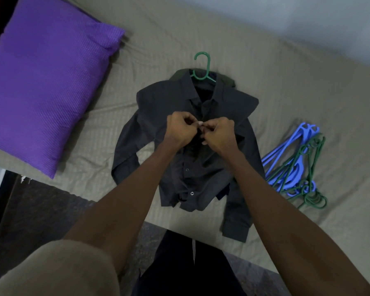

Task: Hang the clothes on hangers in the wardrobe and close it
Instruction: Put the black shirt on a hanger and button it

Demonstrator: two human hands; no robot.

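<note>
Centre frame, on the bed sheet [286, 86]: dark button-up shirt [158, 107] on a green hanger [203, 68]. Left hand [181, 130] and right hand [219, 133] both pinch its placket mid-chest. Spare hangers [295, 165] lie right; purple pillow [41, 82] upper left.

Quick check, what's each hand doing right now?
Left hand: fingers curled, pinching the placket of the dark shirt.
Right hand: fingers curled, pinching the same shirt front, opposite the left.
</note>
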